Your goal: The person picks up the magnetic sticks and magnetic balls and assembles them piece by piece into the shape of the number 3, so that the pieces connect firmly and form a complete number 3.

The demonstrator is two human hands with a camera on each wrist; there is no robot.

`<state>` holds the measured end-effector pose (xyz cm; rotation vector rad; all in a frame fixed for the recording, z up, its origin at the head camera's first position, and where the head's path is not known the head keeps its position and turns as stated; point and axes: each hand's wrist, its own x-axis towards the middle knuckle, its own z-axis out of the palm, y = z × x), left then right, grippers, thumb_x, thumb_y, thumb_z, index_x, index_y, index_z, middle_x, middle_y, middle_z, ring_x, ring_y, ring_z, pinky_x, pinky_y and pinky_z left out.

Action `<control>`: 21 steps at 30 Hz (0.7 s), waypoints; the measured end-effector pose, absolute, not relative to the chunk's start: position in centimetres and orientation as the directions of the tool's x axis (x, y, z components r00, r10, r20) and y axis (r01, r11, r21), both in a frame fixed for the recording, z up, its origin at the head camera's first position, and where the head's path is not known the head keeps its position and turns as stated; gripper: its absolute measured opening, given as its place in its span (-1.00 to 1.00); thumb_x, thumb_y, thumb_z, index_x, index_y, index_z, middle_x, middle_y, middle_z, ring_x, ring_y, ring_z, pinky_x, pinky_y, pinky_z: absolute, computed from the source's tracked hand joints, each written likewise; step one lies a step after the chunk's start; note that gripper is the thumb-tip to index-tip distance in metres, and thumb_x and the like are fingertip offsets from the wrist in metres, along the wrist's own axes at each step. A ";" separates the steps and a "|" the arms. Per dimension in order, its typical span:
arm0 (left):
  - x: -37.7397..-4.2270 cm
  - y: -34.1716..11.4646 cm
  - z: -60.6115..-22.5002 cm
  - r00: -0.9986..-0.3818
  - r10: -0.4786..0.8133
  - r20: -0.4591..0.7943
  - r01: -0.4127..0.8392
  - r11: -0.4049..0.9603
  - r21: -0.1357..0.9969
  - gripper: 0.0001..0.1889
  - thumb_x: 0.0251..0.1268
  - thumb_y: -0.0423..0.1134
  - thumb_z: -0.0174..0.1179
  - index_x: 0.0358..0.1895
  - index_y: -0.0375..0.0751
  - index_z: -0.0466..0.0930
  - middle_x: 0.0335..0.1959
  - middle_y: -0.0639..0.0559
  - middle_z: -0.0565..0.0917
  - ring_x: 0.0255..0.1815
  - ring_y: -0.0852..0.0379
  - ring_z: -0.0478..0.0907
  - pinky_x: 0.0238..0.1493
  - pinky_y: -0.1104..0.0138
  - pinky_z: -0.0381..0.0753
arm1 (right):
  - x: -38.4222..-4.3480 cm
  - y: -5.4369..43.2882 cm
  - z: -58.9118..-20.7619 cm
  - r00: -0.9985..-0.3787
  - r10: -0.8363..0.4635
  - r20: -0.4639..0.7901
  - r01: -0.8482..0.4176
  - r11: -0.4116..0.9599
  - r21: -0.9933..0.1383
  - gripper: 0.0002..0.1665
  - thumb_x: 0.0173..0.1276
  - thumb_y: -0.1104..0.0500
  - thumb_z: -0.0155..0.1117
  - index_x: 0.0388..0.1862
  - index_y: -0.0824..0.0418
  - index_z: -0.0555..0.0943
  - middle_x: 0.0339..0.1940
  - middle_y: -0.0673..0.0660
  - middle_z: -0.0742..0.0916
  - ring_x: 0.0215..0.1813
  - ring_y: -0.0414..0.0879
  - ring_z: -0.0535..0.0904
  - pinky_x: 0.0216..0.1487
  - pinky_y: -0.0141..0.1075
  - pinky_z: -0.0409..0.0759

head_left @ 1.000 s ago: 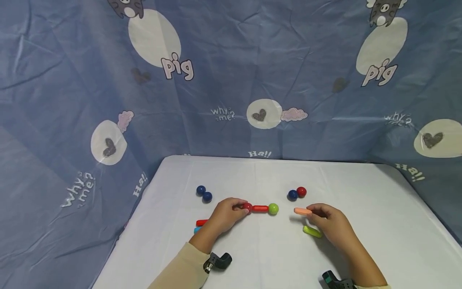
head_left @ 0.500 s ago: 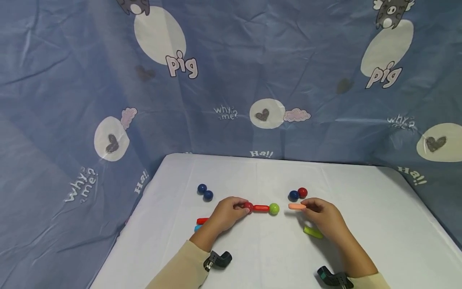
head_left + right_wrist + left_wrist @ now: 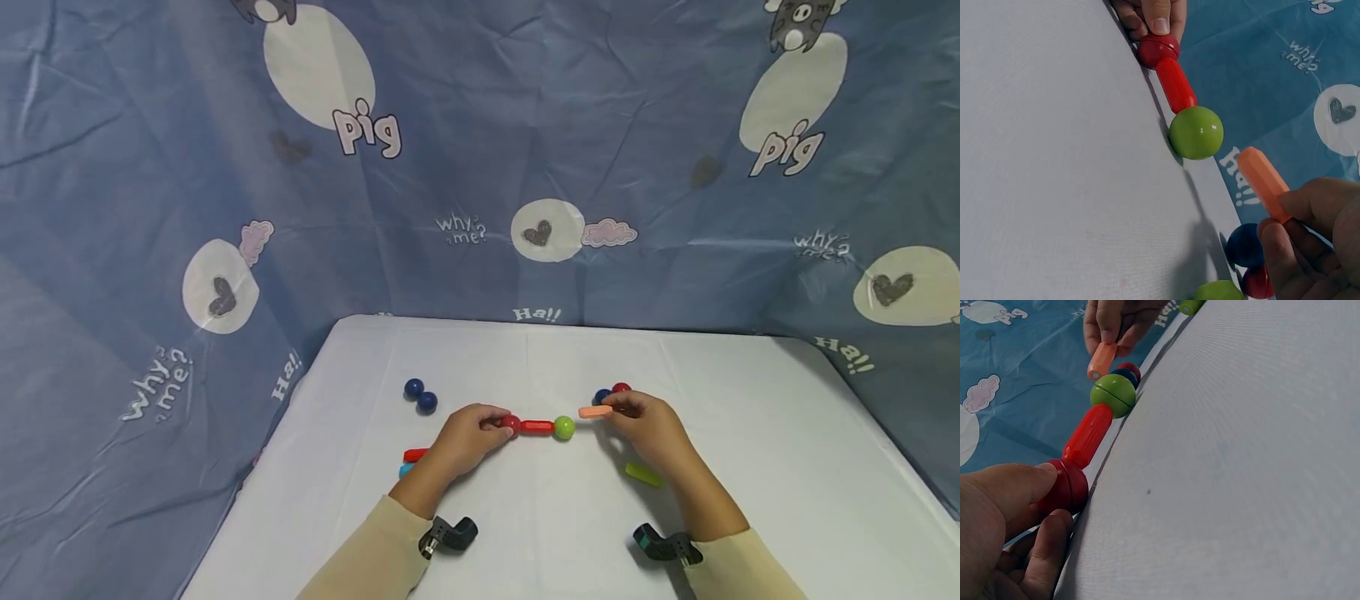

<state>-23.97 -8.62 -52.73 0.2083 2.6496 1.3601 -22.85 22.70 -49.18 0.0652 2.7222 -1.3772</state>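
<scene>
My left hand (image 3: 467,440) pinches a red ball (image 3: 1071,487) between thumb and fingers. A red stick (image 3: 537,427) joins that ball to a green ball (image 3: 564,427), making one straight piece. Between the thumb and fingers of my right hand (image 3: 651,429) is an orange stick (image 3: 1263,181). Its free end points at the green ball, with a gap between them. A shadow beneath the orange stick shows it held above the table. Behind the right fingers, a blue ball (image 3: 602,397) and a second red ball (image 3: 621,387) are partly hidden.
Two dark blue balls (image 3: 420,396) lie at the back left of the white table (image 3: 540,533). Beside my left forearm are a loose red stick (image 3: 415,455) and a partly covered blue stick (image 3: 406,470). A green stick (image 3: 642,475) lies below my right hand.
My right hand has moved left and away from my body, bringing the orange stick closer to the green ball. The left hand keeps its hold on the red ball.
</scene>
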 end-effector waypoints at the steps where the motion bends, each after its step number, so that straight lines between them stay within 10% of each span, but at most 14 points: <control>1: -24.0 -8.6 -52.7 -0.978 0.194 -0.077 0.051 0.580 0.813 -0.65 0.35 -0.05 0.44 0.15 0.02 0.77 -0.01 0.10 0.71 -0.06 0.14 0.57 0.07 0.17 0.65 | -22.9 22.6 -49.1 -0.995 -0.004 -0.103 0.081 0.591 -0.803 -0.63 0.49 0.00 0.38 0.18 0.11 0.72 0.26 0.19 0.72 0.29 0.10 0.57 0.20 -0.08 0.57; 21: -24.0 -8.4 -52.5 -0.977 0.190 -0.095 0.037 0.590 0.806 -0.65 0.36 -0.04 0.44 0.15 0.01 0.76 0.00 0.10 0.70 -0.05 0.12 0.57 0.09 0.15 0.66 | -24.0 21.8 -48.9 -0.995 -0.044 -0.089 0.043 0.619 -0.784 -0.68 0.46 0.14 0.35 0.15 0.11 0.75 0.11 0.12 0.77 0.17 0.05 0.62 0.16 -0.07 0.56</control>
